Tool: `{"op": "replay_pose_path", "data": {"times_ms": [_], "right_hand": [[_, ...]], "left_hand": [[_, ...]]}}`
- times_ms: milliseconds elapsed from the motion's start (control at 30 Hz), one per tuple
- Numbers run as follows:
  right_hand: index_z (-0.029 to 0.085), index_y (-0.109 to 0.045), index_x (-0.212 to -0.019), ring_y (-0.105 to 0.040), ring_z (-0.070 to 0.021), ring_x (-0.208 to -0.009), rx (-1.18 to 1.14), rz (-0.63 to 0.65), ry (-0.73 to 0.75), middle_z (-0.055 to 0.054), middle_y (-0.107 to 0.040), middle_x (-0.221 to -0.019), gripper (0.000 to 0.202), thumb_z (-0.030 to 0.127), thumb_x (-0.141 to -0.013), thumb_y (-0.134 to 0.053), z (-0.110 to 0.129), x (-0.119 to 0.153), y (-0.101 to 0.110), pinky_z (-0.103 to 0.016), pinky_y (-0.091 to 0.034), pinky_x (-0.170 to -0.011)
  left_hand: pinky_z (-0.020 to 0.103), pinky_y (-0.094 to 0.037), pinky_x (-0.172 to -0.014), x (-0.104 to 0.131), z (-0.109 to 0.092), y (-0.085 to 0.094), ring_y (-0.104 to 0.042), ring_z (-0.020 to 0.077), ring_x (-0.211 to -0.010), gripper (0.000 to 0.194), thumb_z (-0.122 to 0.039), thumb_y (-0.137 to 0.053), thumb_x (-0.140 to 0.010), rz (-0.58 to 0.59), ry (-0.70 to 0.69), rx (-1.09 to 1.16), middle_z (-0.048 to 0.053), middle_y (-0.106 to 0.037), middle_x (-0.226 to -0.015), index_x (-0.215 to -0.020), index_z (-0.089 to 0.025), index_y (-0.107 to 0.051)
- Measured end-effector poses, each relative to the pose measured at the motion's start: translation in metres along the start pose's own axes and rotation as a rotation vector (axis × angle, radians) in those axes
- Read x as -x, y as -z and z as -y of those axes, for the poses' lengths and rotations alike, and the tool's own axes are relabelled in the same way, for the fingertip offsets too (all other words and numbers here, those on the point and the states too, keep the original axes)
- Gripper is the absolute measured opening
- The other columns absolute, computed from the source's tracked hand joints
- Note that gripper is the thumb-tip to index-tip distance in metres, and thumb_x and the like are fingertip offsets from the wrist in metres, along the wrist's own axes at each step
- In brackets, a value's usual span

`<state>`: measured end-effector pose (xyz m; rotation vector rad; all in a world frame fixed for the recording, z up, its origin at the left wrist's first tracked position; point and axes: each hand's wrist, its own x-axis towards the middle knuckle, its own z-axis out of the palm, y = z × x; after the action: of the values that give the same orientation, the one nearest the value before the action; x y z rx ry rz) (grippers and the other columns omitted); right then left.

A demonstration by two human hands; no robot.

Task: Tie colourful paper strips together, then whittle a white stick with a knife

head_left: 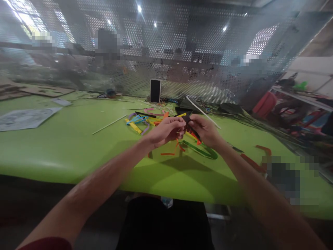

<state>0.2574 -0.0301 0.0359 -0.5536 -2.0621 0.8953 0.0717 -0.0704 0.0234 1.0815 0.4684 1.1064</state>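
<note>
My left hand (pixel 169 130) and my right hand (pixel 204 129) meet over the middle of the green table. Between their fingertips is a black strip (pixel 186 119), pinched from both sides; it looks folded or bent where the fingers press. Its material is too blurred to tell. Just beneath lie coloured strips: a bent green strip (pixel 205 152) below my right hand and a short orange strip (pixel 168 154) below my left. Left of my left hand sits a small heap with a yellow strip (pixel 133 126) and blue strips (pixel 137 119).
A phone (pixel 155 91) stands upright against the perforated metal screen (pixel 166 62). A thin white stick (pixel 109 124) lies at left, beyond it a printed sheet (pixel 28 117). Another white stick (pixel 203 111) leans behind my right hand. Dark strips (pixel 260 125) trail along the right edge.
</note>
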Motion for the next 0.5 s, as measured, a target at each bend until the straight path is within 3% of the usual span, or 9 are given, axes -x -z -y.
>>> {"op": "replay_pose_path", "data": {"times_ms": [500], "right_hand": [[0.021,-0.060,-0.086,-0.050,-0.0140,-0.070,0.034,-0.027,-0.021,0.000,-0.056,-0.076,0.043,0.065,-0.088,-0.061,-0.0030,-0.0004,-0.0006,-0.028,-0.045,-0.068]], "left_hand": [[0.021,-0.039,-0.055,-0.0008,-0.0001,-0.0014,-0.047,0.0077,-0.056,0.017,-0.019,-0.071,-0.080,-0.005,0.029,0.038,-0.002,-0.048,-0.066,-0.075,-0.015,-0.055]]}}
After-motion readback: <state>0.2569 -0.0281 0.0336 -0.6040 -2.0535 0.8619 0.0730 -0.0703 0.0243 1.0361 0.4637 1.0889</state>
